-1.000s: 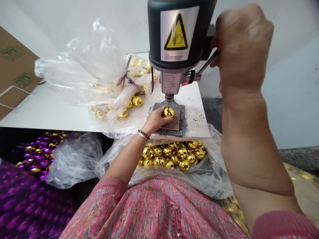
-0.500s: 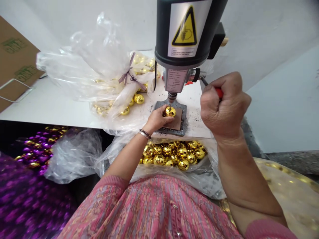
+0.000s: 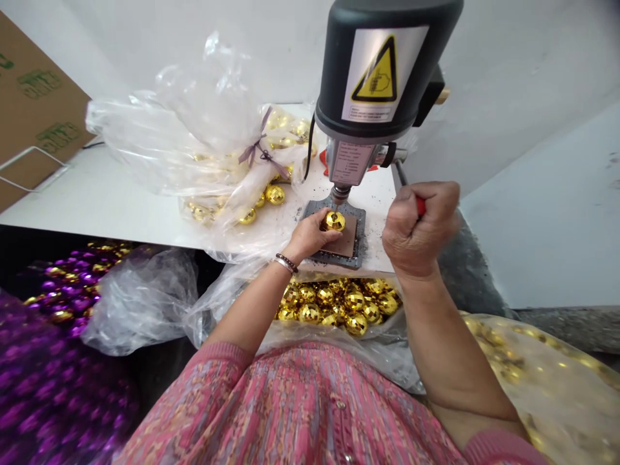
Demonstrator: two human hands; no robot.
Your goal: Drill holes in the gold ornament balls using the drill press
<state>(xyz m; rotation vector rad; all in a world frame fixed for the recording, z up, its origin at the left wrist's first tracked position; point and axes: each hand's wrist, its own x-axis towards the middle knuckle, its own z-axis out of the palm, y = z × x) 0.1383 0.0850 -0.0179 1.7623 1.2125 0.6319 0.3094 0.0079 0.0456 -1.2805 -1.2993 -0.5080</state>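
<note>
"what's the room like on your feed?"
"i see an off-white wall (image 3: 281, 39) behind a white bench (image 3: 121, 210), and a pale blue section (image 3: 547, 252) at right."
"and below?"
"a rough grey strip (image 3: 571, 321) at its foot, dark grey floor (image 3: 467, 278) beside the bench, soft light."

Single head-worn view, facing forward and down, close.

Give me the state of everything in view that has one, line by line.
Left hand, pinching the gold ball
Right hand, gripping the lever
Gold ball, held under the drill bit
Lever, angled downward
Drill bit, pointing down; contact unclear
Upper clear bag, tied with ribbon
Lower clear bag, open, holding gold balls
</note>
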